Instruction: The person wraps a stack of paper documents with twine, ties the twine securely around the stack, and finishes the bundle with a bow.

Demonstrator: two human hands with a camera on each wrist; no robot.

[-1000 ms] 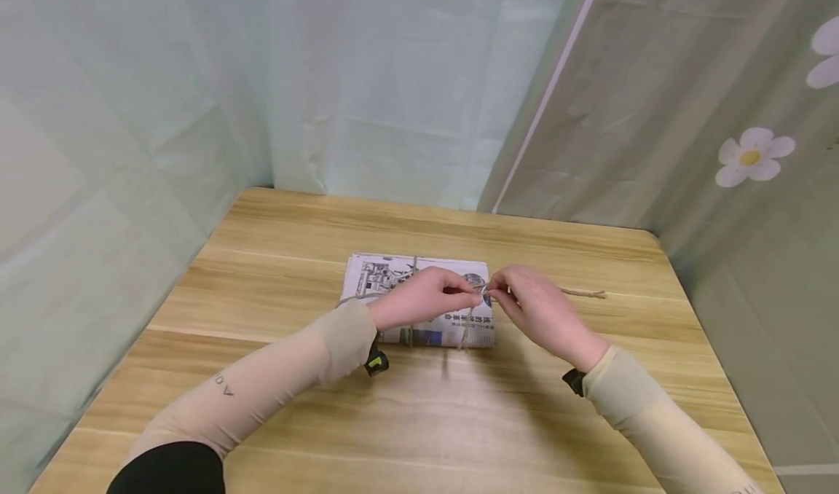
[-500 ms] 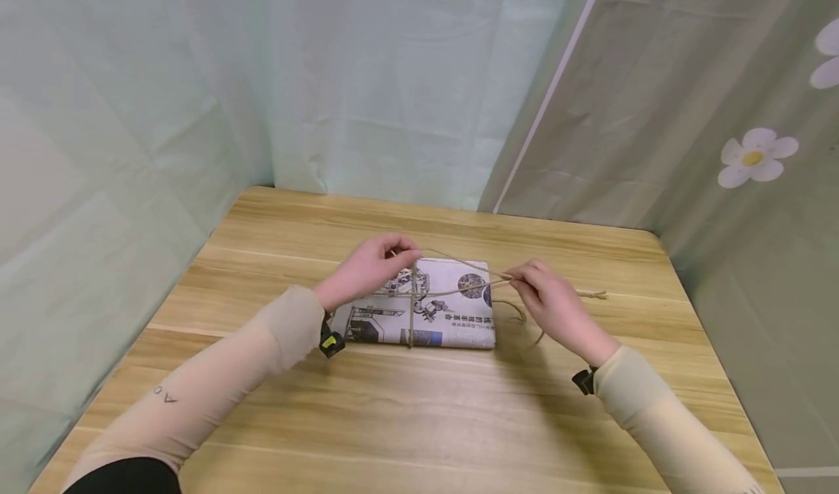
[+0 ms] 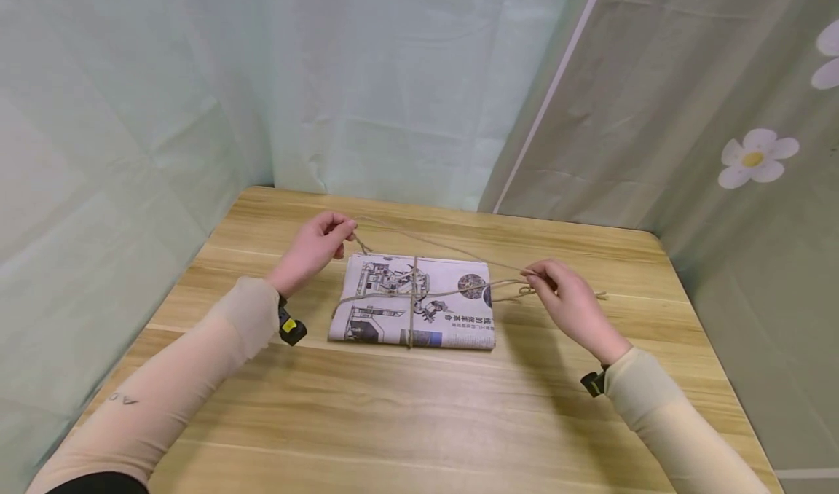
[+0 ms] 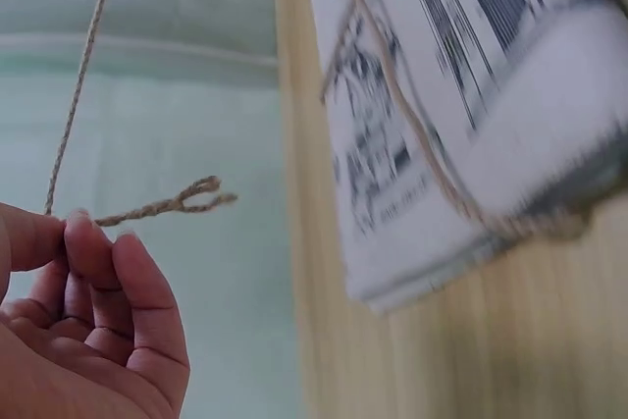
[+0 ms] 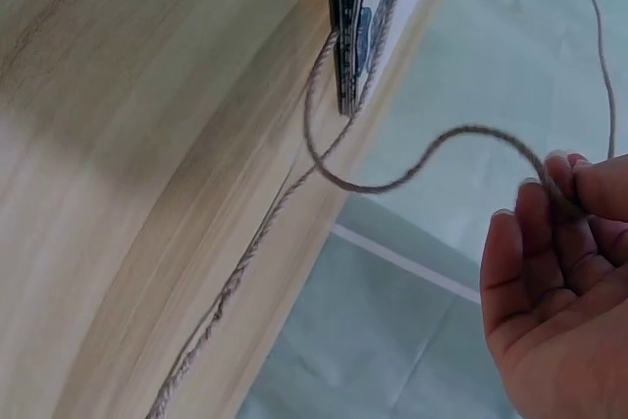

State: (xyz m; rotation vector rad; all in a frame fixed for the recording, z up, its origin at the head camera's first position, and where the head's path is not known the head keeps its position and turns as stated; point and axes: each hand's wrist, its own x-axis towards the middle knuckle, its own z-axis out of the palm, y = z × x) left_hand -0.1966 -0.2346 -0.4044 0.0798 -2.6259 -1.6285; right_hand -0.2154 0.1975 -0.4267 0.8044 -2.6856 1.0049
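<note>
A folded stack of newspapers (image 3: 380,326) lies on the wooden table, with brown twine (image 3: 411,319) crossing it both ways. Beyond its far left corner my left hand (image 3: 314,246) pinches the twine close to a forked end, which sticks out past the fingertips in the left wrist view. To the right of the stack my right hand (image 3: 566,304) pinches the same strand between thumb and fingers. The strand stretches between both hands above the stack's far edge. In the right wrist view a slack curve of twine (image 5: 432,149) runs from the right fingers back to the stack.
Another length of twine (image 3: 601,296) lies on the table right of the stack, partly behind the right hand. The wooden table (image 3: 419,421) is bordered by pale green curtains (image 3: 406,86) at the back and left, and a grey flowered curtain (image 3: 721,275) at right.
From beside the right hand over the stack, my left hand has moved left and away, drawing the twine out long. My right hand has shifted slightly right. More of the newspaper shows.
</note>
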